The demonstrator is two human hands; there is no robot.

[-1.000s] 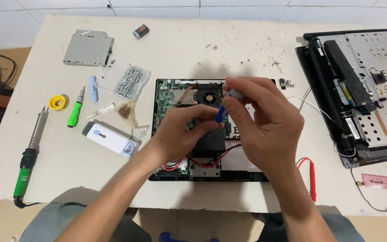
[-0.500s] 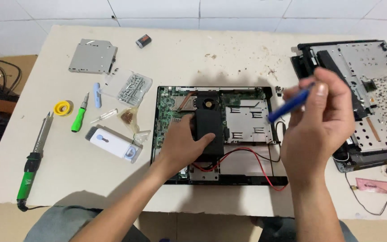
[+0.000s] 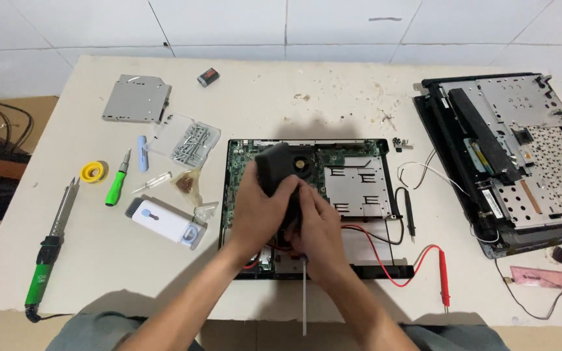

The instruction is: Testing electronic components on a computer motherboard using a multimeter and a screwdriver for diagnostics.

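1. The opened laptop base (image 3: 359, 188) lies flat on the white table (image 3: 281, 97), directly in front of the person, with its long side running left to right.
2. Both hands meet over the left half of this base. The left hand (image 3: 258, 218) closes around a black fan and heatsink piece (image 3: 278, 170), which is lifted and tilted up from the green circuit board (image 3: 239, 172).
3. The right hand (image 3: 317, 227) is just beside the left one and touches it; its fingers are curled in a narrow grip at the lower end of the black piece. What exactly it pinches there cannot be told, because the hands hide it.
4. The black piece points away from the person and slightly to the left, so its long axis goes from the hands toward the far edge of the base. The left hand is the nearer one to its upper part.
5. A thin white stick (image 3: 304, 296) hangs down below the right hand, over the front edge of the table.
6. Red test leads (image 3: 442, 279) lie to the right of the hands, apart from them.
7. On the left lie a green screwdriver (image 3: 117, 186), a clear box of screws (image 3: 190, 142) and a soldering iron (image 3: 50, 250); nobody touches them.
8. On the far right stands the other laptop part (image 3: 521, 162), well apart from both hands.
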